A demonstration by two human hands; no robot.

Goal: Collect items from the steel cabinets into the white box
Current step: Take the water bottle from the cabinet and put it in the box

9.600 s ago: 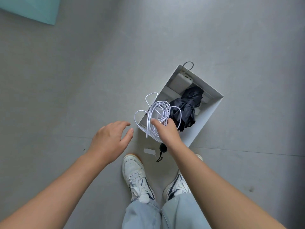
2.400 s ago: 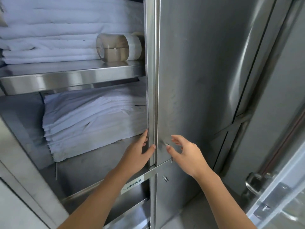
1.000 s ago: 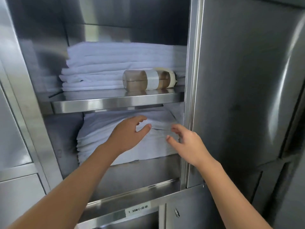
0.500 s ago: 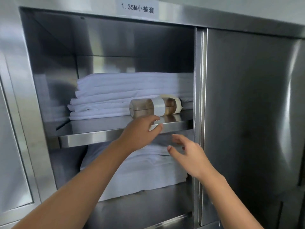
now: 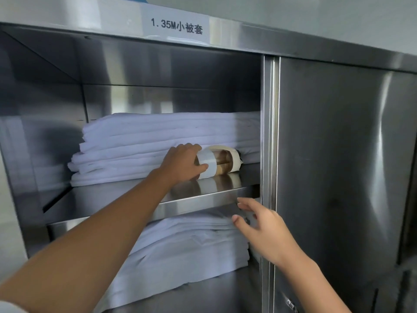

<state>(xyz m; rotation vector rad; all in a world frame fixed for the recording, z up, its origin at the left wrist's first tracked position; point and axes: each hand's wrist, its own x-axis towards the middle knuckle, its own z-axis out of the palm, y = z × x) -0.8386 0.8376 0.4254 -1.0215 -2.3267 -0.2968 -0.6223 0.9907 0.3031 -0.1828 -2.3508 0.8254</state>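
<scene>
Now gripping clear cylindrical cream-lidded jar (image 5: 222, 161) in curled left hand (image 5: 180, 163), sideways on upper steel shelf (image 5: 203, 202). Probably rigid, slick, breakable; best grasping mid-body. Spreading empty right hand (image 5: 266, 231), 5 o'clock of jar.

The left hand (image 5: 180, 164) is gripping the bottle (image 5: 222, 162) lying on the upper shelf (image 5: 203, 199), its fingers (image 5: 191, 146) curling over the top and its thumb across the front. Half a second ago it was only reaching at the shelf's edge. The right hand (image 5: 264, 229) is hovering open with its fingertips up at the shelf lip, having risen from the lower linen (image 5: 180, 245) a second ago.
</scene>
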